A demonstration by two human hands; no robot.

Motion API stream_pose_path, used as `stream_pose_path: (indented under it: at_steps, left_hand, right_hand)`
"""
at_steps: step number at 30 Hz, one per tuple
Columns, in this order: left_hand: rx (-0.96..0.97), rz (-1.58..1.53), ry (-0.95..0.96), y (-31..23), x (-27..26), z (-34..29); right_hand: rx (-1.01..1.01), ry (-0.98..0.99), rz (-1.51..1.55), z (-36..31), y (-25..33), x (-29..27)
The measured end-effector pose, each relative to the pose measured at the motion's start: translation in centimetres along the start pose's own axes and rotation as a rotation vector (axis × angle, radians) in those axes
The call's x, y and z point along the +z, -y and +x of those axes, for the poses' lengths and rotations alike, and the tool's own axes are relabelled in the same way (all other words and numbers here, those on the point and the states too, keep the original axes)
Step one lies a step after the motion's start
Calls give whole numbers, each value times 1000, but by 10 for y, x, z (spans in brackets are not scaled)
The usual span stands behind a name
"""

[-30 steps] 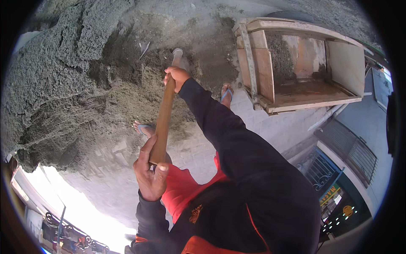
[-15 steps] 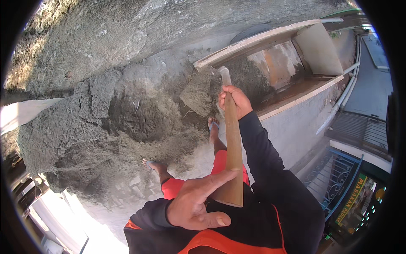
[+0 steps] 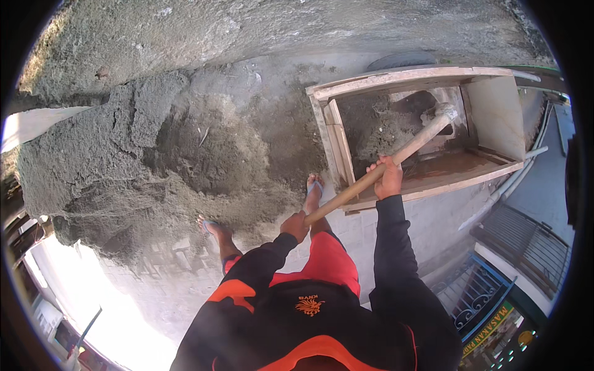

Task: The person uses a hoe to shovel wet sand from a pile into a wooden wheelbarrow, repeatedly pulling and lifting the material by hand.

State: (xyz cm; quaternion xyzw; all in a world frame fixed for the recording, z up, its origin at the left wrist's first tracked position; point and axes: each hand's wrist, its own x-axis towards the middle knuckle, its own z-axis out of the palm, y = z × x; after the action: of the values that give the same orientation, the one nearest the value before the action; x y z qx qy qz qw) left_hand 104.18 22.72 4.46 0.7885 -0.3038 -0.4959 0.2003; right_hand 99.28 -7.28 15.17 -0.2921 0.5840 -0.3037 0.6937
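My right hand point(image 3: 388, 178) is closed round the middle of a hoe's wooden handle point(image 3: 348, 193). Lower down, near the handle's end, my left hand point(image 3: 294, 227) grips it too. The hoe slants up to the right, and its pale, crusted socket point(image 3: 447, 114) is inside a wooden mixing box point(image 3: 427, 77). Its blade is hard to make out there. Grey sand or mortar mix point(image 3: 376, 123) lies in the box's left part, with wet brownish patches on the right.
A large heap of grey sand point(image 3: 99, 161) spreads on the left, reaching near my sandalled feet point(image 3: 314, 185). A rough grey wall point(image 3: 260, 31) runs along the far side. Pipes point(image 3: 516, 173) and a blue metal gate point(image 3: 473, 303) stand at the right.
The hoe has swung from the sand at the box's left end to inside the box. My left hand, open beside the handle before, now grips it. The box's left end board now shows.
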Motion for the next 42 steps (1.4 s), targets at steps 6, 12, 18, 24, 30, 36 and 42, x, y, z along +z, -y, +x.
stream_pose_path:
  at_steps: [6, 12, 18, 24, 30, 36, 42]
  left_hand:
    - [312, -288, -235, -24, -46, -15]
    - [221, -421, -396, 23, -108, -30]
    - [-4, -410, -484, 231, -118, 21]
    - [-372, -410, -221, 331, -66, -70]
    - [-446, -910, 32, 254, -171, -126]
    - [139, -1269, -296, 138, -238, -181]
    - [478, -861, -43, 9, -260, -212]
  right_hand:
    - [-252, 278, -31, -91, 66, 91]
    - [-483, 432, -111, -135, 20, 222]
    - [-387, 496, -206, -53, -204, 322]
    - [219, 297, -584, 25, -509, 272]
    - [472, 416, -665, 21, -495, 283]
    - [665, 541, -528, -24, -397, 302]
    - [809, 578, -350, -39, -254, 249]
